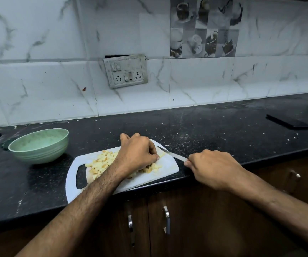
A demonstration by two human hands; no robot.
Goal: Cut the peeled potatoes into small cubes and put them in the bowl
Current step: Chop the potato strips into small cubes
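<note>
**Kid:** Fingers [154,153] of your left hand [138,153] are curled down over the potato pieces [103,162] on the cutting board [168,167]. Are they holding one?

**Helper:** They press on a bit of potato near the blade, but your hand hides most of it. Your right hand [212,167] is wrapped tight round the handle of the knife [171,154]. The blade points at your left fingertips.

**Kid:** Where are the cubes?

**Helper:** Most lie in a heap on the board, left of your hand, with a few under it. The green bowl [38,145] sits on the counter [223,127], left of the board and apart from it. I can't see any potato in it.

**Kid:** What could go wrong?

**Helper:** The blade is very close to your fingertips, so a slip could cut you. Tuck them in. Also, the near corner of the board hangs over the counter's edge. Push down hard there and it might tip and spill the cubes. Small wet cubes can roll off too when you carry them over to the bowl.

**Kid:** Any words to read?

**Helper:** None. The switch plate [126,71] on the wall has no writing I can make out, and the dark phone [288,122] far right is blank.
</note>
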